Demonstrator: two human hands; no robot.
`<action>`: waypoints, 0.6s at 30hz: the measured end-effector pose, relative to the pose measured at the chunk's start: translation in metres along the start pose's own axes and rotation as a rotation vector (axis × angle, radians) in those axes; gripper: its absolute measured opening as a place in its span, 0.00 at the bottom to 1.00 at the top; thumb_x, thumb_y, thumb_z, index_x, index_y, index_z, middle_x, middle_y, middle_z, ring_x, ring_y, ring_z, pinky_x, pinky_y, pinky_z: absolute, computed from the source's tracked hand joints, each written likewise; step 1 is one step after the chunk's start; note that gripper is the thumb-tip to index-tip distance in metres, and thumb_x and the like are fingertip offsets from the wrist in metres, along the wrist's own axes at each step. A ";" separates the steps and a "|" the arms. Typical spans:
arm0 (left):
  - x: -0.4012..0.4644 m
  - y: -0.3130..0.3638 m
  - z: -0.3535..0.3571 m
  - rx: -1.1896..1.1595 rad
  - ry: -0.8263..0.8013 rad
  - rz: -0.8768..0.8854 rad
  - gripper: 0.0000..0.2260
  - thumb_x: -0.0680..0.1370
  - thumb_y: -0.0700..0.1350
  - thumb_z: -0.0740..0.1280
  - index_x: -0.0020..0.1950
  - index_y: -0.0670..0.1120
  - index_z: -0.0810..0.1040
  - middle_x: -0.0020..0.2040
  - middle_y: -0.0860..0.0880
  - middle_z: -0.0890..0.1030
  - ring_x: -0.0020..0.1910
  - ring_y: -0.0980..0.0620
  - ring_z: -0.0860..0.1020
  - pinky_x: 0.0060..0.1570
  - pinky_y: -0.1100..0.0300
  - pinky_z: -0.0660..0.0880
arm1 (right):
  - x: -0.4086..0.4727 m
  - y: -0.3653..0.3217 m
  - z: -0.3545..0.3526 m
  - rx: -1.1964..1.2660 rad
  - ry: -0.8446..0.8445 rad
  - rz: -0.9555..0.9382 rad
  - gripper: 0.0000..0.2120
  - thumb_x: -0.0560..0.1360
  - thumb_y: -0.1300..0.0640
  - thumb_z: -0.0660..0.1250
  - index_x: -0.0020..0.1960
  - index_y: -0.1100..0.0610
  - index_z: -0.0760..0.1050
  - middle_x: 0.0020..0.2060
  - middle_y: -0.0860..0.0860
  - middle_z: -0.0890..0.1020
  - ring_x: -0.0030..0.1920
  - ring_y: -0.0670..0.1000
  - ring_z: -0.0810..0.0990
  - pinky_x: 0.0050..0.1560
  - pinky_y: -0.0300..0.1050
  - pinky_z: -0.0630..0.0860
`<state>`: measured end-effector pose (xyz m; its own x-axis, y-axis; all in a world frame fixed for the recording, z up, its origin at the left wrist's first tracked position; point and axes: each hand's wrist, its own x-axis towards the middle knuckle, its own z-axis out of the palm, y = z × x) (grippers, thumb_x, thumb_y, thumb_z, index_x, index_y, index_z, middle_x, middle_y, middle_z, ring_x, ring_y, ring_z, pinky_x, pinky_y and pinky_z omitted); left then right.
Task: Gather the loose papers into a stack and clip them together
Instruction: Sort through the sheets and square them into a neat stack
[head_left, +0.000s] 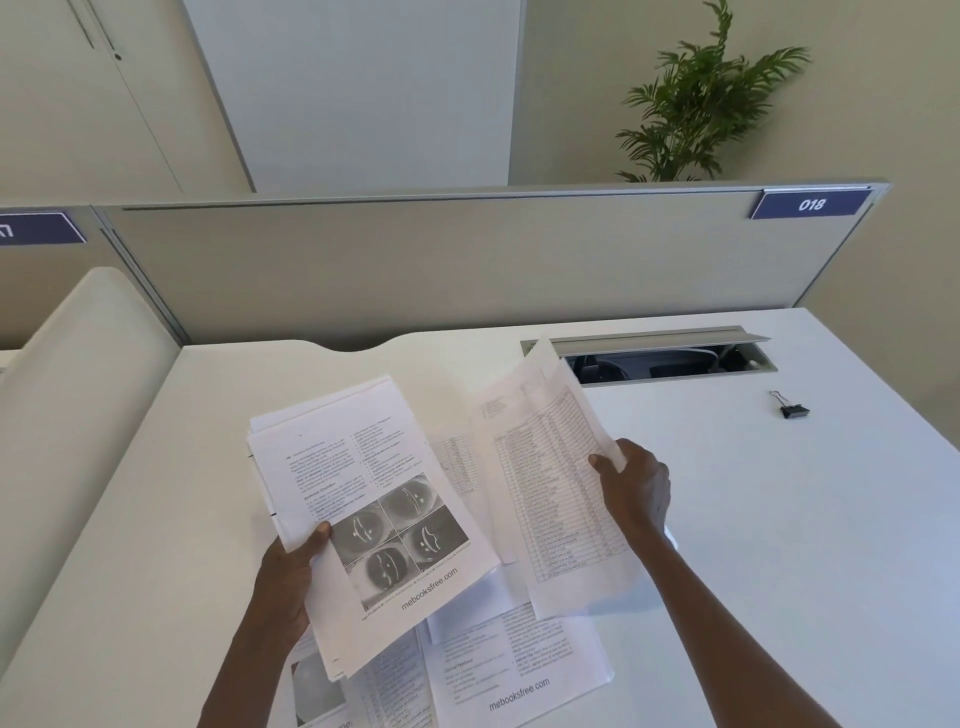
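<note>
In the head view, the person holds paper in both hands above the white counter (779, 519). The left hand (291, 566) grips a small stack of papers (363, 499) at its lower left edge, the thumb on top and the fingers hidden below. The right hand (636, 491) pinches a single sheet (550, 483) at its right edge, thumb in front and fingers behind. This sheet stands tilted and bends a little under its own weight.

The paper is judged to be very light, thin and soft. One sheet flops when it is held by one edge only, so it probably goes better onto the stack if it is laid flat. The stack is somewhat stiffer, but its sheets look smooth and they can slide on each other; already the edges are not even at the top left corner. A firm grip near a long edge, and tapping the edges on the counter, should square it.

The top page of the stack shows printed text and four grey pictures, with a web address at the bottom. The single sheet carries a table with many rows. More loose sheets (519, 660) lie flat on the counter under and between the hands, partly overlapping.

The black binder clip (793, 410) lies on the counter well apart to the right, untouched. It is small and stiff, and its wire handles must be squeezed to open it.
</note>
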<state>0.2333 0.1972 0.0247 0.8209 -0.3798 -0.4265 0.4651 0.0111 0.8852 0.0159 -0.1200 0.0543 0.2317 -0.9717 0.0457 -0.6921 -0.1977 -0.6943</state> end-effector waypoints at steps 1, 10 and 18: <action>0.001 -0.001 -0.001 -0.002 0.004 0.002 0.10 0.79 0.36 0.66 0.57 0.47 0.80 0.51 0.49 0.85 0.46 0.50 0.83 0.47 0.54 0.78 | -0.002 -0.005 -0.007 0.016 0.014 -0.040 0.14 0.72 0.53 0.71 0.36 0.61 0.72 0.27 0.56 0.78 0.33 0.62 0.77 0.32 0.47 0.74; 0.008 -0.002 0.014 0.056 0.022 0.006 0.12 0.78 0.37 0.69 0.61 0.44 0.79 0.57 0.42 0.83 0.53 0.42 0.81 0.62 0.44 0.74 | -0.014 -0.062 -0.074 0.179 0.088 -0.232 0.18 0.70 0.48 0.74 0.35 0.61 0.75 0.26 0.54 0.77 0.31 0.58 0.74 0.32 0.49 0.72; 0.004 0.005 0.062 0.097 -0.085 0.018 0.10 0.78 0.39 0.69 0.59 0.44 0.80 0.54 0.42 0.85 0.51 0.40 0.83 0.57 0.42 0.77 | -0.024 -0.104 -0.112 0.542 -0.122 -0.129 0.16 0.67 0.49 0.79 0.41 0.61 0.80 0.36 0.53 0.85 0.36 0.53 0.82 0.37 0.49 0.80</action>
<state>0.2181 0.1380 0.0391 0.7957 -0.4573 -0.3972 0.4133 -0.0694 0.9079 0.0061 -0.0903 0.2056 0.3905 -0.9158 0.0940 -0.2107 -0.1883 -0.9592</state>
